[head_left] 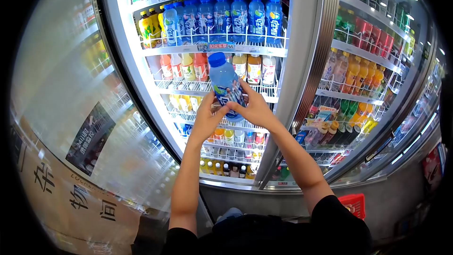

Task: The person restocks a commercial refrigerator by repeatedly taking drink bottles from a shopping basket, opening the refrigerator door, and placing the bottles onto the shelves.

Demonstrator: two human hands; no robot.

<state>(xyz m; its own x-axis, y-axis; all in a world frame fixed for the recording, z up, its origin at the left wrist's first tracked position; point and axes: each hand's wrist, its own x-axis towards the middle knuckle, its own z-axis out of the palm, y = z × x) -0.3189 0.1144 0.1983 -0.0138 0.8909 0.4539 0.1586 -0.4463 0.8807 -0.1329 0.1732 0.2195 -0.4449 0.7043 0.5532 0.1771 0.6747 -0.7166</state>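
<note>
Bottle (228, 86) within two-handed grip (256, 108)

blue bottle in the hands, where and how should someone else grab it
Probably by the shoulder just below the cap, from above: the bottle tilts with its cap end up and free of fingers, while the left hand and right hand hold its lower sides.

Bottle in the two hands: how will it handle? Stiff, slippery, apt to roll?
The bottle would probably roll if laid down, since its body looks round. Likely fairly stiff: its walls look like plastic, undented where visible, and the cap is on. Perhaps slippery, given the smooth surface, though left hand and right hand both grip it.
</note>
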